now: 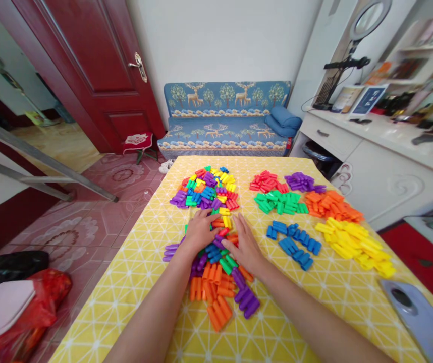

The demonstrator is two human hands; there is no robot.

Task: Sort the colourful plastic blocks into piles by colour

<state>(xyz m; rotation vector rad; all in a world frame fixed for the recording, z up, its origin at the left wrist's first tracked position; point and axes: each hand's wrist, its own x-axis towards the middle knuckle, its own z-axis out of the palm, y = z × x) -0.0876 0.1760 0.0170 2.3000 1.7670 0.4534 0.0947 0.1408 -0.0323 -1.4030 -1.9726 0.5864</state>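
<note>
My left hand (201, 231) rests over the left side of a loose spread of mixed plastic building pieces, its fingers apart and touching some of them. At the right side of the same spread lies my right hand (246, 247), fingers stretched out, no piece visibly gripped. Between and below the hands are orange pieces (212, 282), purple pieces (247, 300) and a few blue and green ones. Just beyond my fingers sits a mixed-colour heap (203, 190). What lies under my palms is hidden.
Single-colour piles stand on the right: red (267, 182), green (279, 202), purple (303, 182), orange (332, 205), blue (295, 245) and yellow (355, 244). A phone (415, 317) lies at the near right of the yellow tablecloth (125, 297). Behind is a blue sofa (224, 132).
</note>
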